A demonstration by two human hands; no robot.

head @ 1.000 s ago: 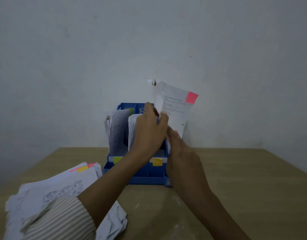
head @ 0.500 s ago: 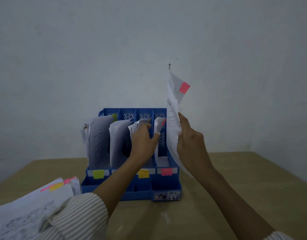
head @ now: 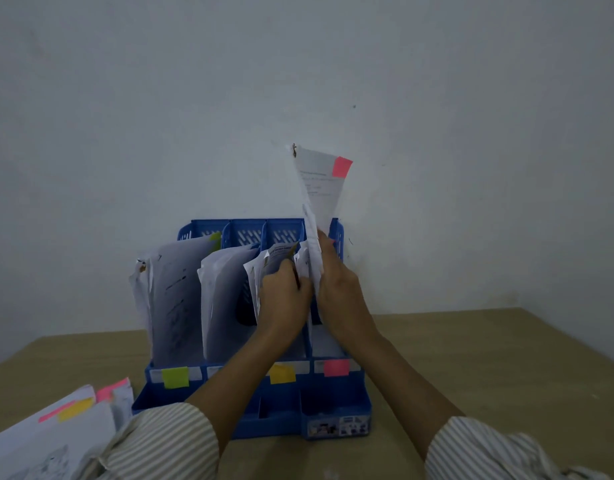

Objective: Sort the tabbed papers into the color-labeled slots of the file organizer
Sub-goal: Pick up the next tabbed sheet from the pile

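Observation:
A blue file organizer [head: 250, 420] stands against the wall with green [head: 175, 376], yellow [head: 282, 374] and pink [head: 336, 367] labels on its slots. My right hand [head: 336, 289] grips a stapled white paper with a pink tab [head: 319, 188], held upright above the pink-labeled right slot. My left hand [head: 284, 296] holds back the papers [head: 274, 261] standing in the yellow-labeled slot. Other sheets [head: 175, 292] fill the left slots.
A loose stack of tabbed papers [head: 56, 438] with pink and yellow tabs lies at the front left of the wooden table [head: 471, 358]. The white wall rises right behind the organizer.
The pink-tabbed paper has come down and left toward the right slot. My left hand has moved right, against the right hand, still on the filed papers.

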